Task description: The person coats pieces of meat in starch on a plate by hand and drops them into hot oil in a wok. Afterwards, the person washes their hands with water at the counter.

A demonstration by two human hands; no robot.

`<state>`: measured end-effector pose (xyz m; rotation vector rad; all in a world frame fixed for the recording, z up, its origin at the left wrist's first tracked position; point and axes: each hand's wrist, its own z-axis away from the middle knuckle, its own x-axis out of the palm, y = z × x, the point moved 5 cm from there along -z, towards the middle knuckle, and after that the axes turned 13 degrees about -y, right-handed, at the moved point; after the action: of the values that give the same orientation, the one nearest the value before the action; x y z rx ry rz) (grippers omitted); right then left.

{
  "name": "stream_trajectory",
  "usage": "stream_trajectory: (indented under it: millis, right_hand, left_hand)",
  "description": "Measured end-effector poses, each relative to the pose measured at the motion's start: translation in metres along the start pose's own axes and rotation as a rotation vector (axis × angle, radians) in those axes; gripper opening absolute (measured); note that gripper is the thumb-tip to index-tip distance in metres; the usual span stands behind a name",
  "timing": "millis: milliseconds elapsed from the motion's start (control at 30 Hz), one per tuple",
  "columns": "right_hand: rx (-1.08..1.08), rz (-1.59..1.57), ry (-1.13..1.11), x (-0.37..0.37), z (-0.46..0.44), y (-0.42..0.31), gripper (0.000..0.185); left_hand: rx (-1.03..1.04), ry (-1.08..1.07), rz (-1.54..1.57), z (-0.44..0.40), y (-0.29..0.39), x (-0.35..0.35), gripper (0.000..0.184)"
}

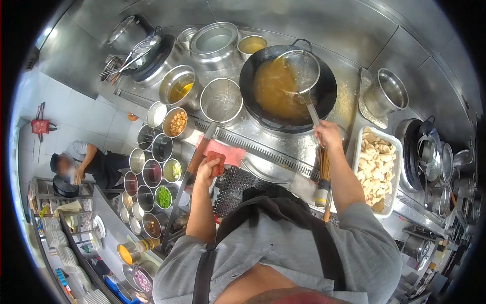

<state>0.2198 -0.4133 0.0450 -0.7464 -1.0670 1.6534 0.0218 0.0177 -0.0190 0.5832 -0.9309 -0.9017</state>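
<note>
A black wok (329,96) on the stove holds brown, cloudy liquid (271,93). My right hand (328,135) is closed round the handle of a round mesh strainer (304,68), whose bowl hangs over the right part of the wok. In my left hand (204,173) is a bunched red cloth (217,159), held near the stove's front edge. Just left of that hand lies a second strainer (221,104) with a wooden handle, its basket resting by the wok. A pink cloth (233,155) is spread on the edge behind the red one.
A white basket (399,167) of pale cut mushrooms stands right of my right arm. Several metal containers of ingredients line the left, including chopped greens (163,197). A steel pot (181,83) with yellow oil sits behind them. Another person (91,159) works far left.
</note>
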Motion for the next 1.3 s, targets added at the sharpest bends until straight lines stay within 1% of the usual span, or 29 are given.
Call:
stream_trajectory:
  millis: [33, 133, 200, 300, 367, 433, 467, 500, 567, 600, 667, 700, 733, 800, 833, 867, 900, 933, 967, 1000, 1067, 1133, 1200, 1233, 1267, 1300]
  right_hand:
    - [-0.032, -0.059, -0.030, 0.005, -0.005, -0.001, 0.013]
    - [-0.054, -0.104, -0.070, 0.008, -0.016, -0.005, 0.009]
    - [-0.067, -0.134, -0.074, 0.007, -0.018, -0.011, 0.008]
    - [-0.097, -0.179, -0.081, 0.000, -0.013, -0.025, 0.009]
    - [-0.135, -0.212, -0.085, -0.013, -0.013, -0.033, 0.013]
    - [-0.180, -0.176, 0.046, -0.032, -0.006, -0.052, 0.019]
    - [-0.212, -0.176, 0.124, -0.048, -0.006, -0.055, 0.022]
    - [-0.206, -0.179, 0.140, -0.063, -0.009, -0.058, 0.022]
    - [-0.156, 0.236, 0.239, -0.099, -0.013, -0.068, 0.028]
    - [-0.153, 0.235, 0.249, -0.113, -0.020, -0.063, 0.028]
    - [-0.295, 0.944, 0.666, -0.135, -0.019, -0.063, 0.031]
    - [-0.193, 0.989, 0.691, -0.139, -0.016, -0.060, 0.031]
    - [-0.186, 0.989, 0.695, -0.151, -0.020, -0.049, 0.031]
    - [0.093, 1.168, 0.578, -0.179, -0.038, -0.012, 0.032]
    - [0.101, 1.165, 0.582, -0.180, -0.028, -0.015, 0.032]
    - [0.044, 1.153, 0.587, -0.180, -0.015, -0.020, 0.034]
    - [-0.013, 1.142, 0.595, -0.179, -0.005, -0.026, 0.036]
    - [0.002, 1.141, 0.609, -0.184, -0.003, -0.019, 0.036]
    - [-0.065, 0.959, 0.636, -0.195, 0.000, -0.009, 0.040]
    - [-0.125, 0.779, 0.684, -0.213, 0.016, -0.003, 0.045]
    - [-0.110, 0.221, 0.679, -0.201, 0.047, -0.014, 0.043]
    - [-0.159, 0.105, 0.773, -0.197, 0.075, -0.037, 0.041]
    - [-0.182, -0.142, 0.655, -0.211, 0.087, -0.041, 0.033]
    - [-0.182, -0.149, 0.692, -0.230, 0.094, -0.034, 0.033]
    - [-0.145, -0.127, 0.659, -0.247, 0.090, -0.026, 0.032]
    - [-0.106, -0.107, 0.617, -0.252, 0.090, -0.025, 0.030]
  left_hand:
    - [-0.019, 0.003, -0.010, 0.002, 0.000, 0.001, 0.025]
    - [-0.014, 0.058, -0.019, 0.006, -0.004, 0.003, 0.024]
    - [-0.068, -0.031, -0.023, 0.006, -0.009, 0.001, 0.024]
    - [-0.081, -0.051, -0.023, 0.009, -0.011, -0.001, 0.024]
    - [-0.076, -0.058, -0.025, 0.010, -0.010, -0.002, 0.024]
    - [-0.046, -0.009, -0.027, 0.015, -0.004, 0.002, 0.025]
    - [-0.061, -0.019, -0.031, 0.017, -0.002, 0.007, 0.025]
    - [-0.044, -0.023, -0.033, 0.020, 0.004, 0.012, 0.025]
    - [-0.046, -0.055, -0.045, 0.017, 0.008, 0.007, 0.027]
    - [-0.052, -0.063, -0.047, 0.014, 0.009, 0.010, 0.027]
    - [0.016, -0.030, -0.023, 0.012, 0.014, 0.016, 0.028]
    - [0.004, 0.003, -0.039, 0.006, 0.015, 0.018, 0.029]
    - [-0.002, -0.002, -0.040, 0.002, 0.020, 0.031, 0.029]
    - [0.064, -0.051, -0.043, -0.007, 0.034, 0.057, 0.030]
    - [-0.018, -0.138, -0.031, -0.021, 0.032, 0.058, 0.029]
    - [-0.026, -0.145, -0.036, -0.036, 0.031, 0.059, 0.029]
    - [-0.033, -0.086, -0.045, -0.050, 0.032, 0.063, 0.026]
    - [-0.046, -0.032, -0.055, -0.058, 0.036, 0.080, 0.025]
    - [-0.042, 0.069, -0.127, -0.061, 0.041, 0.095, 0.030]
    - [-0.133, -0.113, -0.121, -0.086, 0.029, 0.088, 0.032]
    - [-0.167, -0.132, -0.200, -0.102, 0.034, 0.122, 0.036]
    - [-0.226, -0.127, -0.283, -0.113, 0.036, 0.157, 0.039]
    - [-0.321, -0.180, -0.370, -0.138, 0.020, 0.174, 0.035]
    - [-0.369, -0.258, -0.335, -0.149, 0.012, 0.177, 0.033]
    - [-0.370, -0.283, -0.344, -0.163, 0.005, 0.179, 0.033]
    - [-0.402, -0.255, -0.367, -0.168, 0.001, 0.182, 0.032]
